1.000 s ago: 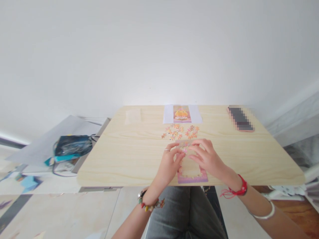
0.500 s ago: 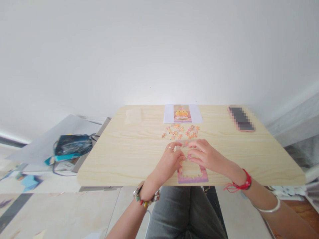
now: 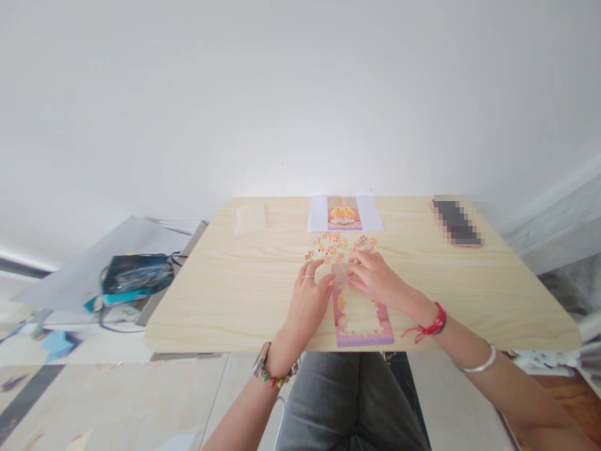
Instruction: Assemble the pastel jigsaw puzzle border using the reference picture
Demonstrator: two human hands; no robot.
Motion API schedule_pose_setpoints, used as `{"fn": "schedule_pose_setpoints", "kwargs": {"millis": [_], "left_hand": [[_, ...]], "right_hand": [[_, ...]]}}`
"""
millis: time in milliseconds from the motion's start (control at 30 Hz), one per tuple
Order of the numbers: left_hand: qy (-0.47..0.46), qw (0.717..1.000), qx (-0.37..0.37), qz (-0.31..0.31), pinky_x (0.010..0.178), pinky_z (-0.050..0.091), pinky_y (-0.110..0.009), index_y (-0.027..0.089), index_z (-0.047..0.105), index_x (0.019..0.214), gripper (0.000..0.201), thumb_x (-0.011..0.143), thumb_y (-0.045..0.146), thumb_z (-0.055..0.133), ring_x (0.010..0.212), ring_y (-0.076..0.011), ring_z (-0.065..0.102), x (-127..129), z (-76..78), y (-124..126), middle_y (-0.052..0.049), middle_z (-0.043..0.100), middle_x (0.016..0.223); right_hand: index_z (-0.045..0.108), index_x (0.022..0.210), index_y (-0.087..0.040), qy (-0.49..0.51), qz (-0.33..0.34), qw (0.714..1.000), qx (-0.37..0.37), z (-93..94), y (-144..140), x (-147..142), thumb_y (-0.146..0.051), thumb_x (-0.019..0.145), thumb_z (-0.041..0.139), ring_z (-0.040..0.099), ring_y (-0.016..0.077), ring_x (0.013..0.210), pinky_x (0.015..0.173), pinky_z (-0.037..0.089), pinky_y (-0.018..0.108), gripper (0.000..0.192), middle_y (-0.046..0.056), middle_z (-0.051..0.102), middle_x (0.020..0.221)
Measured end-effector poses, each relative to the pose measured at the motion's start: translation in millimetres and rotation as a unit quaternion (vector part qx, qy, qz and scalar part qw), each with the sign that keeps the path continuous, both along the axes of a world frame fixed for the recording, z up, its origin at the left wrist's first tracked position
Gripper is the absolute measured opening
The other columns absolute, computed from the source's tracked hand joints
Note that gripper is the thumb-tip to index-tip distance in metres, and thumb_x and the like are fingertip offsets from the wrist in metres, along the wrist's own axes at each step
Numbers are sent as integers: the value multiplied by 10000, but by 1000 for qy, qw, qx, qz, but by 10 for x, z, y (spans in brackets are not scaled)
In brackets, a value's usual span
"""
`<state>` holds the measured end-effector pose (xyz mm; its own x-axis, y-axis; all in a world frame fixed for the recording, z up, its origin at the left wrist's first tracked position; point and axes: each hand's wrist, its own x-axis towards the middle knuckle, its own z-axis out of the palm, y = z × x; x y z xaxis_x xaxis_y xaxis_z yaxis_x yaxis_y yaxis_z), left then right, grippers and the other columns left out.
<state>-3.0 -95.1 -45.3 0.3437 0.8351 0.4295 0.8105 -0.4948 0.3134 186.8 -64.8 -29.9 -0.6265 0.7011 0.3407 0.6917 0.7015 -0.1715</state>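
A pink-bordered puzzle frame (image 3: pixel 360 321) lies at the near edge of a light wooden table (image 3: pixel 235 294), partly filled along its sides. My left hand (image 3: pixel 307 299) rests flat beside the frame's left edge, fingers spread, a ring on one finger. My right hand (image 3: pixel 375 277) reaches over the frame's top end, its fingertips touching the upper rim just below a scatter of loose puzzle pieces (image 3: pixel 340 246). Whether a piece sits under those fingertips is hidden. A reference picture (image 3: pixel 344 213) of a yellow figure lies on white paper farther back.
A phone (image 3: pixel 456 222) lies at the back right of the table. A small clear bag (image 3: pixel 250 218) sits at the back left. Left of the table, a dark blue bag (image 3: pixel 136 273) and papers rest on a lower surface. My grey-trousered legs (image 3: pixel 347 401) show below the table edge.
My right hand has moved forward off the middle of the frame to its top end, uncovering the frame. My left hand has slid to the frame's left side and flattened.
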Motion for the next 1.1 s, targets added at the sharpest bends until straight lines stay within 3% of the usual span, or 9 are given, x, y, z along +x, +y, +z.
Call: {"fn": "schedule_pose_setpoints", "kwargs": {"millis": [200,800,1100], "left_hand": [[36,999,-10,-1,924,449,-471,211,610,992,249,777,89,574,1178,-294,352,102,-26,-103,-107,401,1218],[86,994,-69,15,903,450,-474,230,589,1067,282,808,130,540,1219,-324,329,134,54,-112,-122,400,1283],[85,994,-62,9,901,450,-481,211,614,999,202,835,160,507,1220,-313,321,170,51,-108,-117,405,1284]], "right_hand": [[608,762,-144,-8,-2,1000,3,-53,16,-3,-170,794,586,495,214,916,828,371,372,47,94,556,930],[624,724,-147,-6,-12,1000,21,-93,-3,-20,-164,815,563,490,192,878,808,343,343,110,75,567,882],[628,676,-156,-29,-2,998,60,-123,-72,-13,-144,843,527,495,183,851,759,319,335,195,58,601,858]]}}
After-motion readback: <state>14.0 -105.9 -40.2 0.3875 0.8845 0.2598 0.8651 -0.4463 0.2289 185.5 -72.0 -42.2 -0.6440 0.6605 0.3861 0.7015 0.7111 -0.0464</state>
